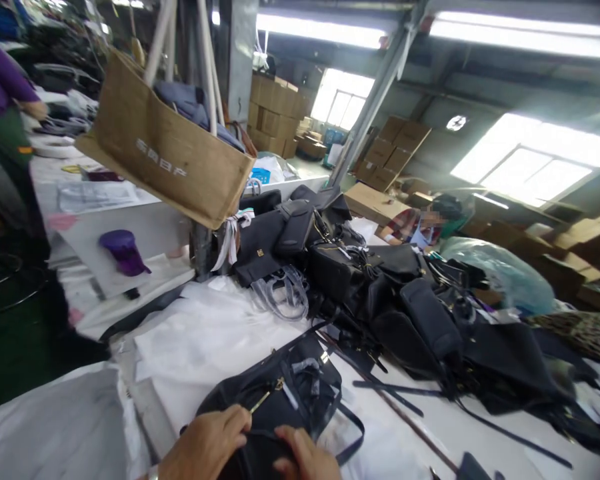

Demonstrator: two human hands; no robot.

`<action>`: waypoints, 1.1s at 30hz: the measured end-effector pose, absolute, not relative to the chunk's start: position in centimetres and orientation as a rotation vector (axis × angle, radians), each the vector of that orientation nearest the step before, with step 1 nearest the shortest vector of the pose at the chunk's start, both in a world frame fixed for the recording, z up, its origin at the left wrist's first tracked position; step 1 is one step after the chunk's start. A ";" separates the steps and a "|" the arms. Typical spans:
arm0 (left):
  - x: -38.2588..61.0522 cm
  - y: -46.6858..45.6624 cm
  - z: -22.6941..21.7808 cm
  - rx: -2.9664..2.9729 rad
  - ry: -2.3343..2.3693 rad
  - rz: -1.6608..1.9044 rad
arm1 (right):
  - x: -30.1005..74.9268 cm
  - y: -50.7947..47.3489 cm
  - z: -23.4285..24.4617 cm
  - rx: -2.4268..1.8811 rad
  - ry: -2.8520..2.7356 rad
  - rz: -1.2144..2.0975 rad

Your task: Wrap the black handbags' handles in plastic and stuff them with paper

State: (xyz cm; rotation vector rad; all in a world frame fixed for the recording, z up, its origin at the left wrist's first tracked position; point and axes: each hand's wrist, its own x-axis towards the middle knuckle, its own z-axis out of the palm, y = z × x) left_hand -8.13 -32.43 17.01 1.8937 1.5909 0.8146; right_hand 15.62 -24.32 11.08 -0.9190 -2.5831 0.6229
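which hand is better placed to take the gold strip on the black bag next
Probably the left hand: it is right by the near end of the gold strip. The right hand is also at the black bag, but farther from the strip.

The handbag (273, 419) is black with gold-coloured hardware (280, 384), the tote (165, 148) tan, the cloth (583, 333) leopard-spotted.

so the white table (437, 417) is pretty loaded: one black bag (315, 400) at the near side, crumpled white sheets (195, 340) by it, a messy heap of black bags (390, 313) behind, plus loose straps (400, 388)
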 end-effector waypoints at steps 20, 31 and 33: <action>-5.5 -37.5 13.8 0.633 1.169 0.791 | 15.3 -22.9 15.4 -0.982 -2.745 0.575; -9.1 -37.6 10.9 0.700 1.238 0.847 | 12.8 -22.7 5.7 -0.880 -2.890 0.026; -9.6 -37.0 10.8 0.663 1.228 0.784 | 12.9 -22.7 6.3 -0.880 -2.826 0.037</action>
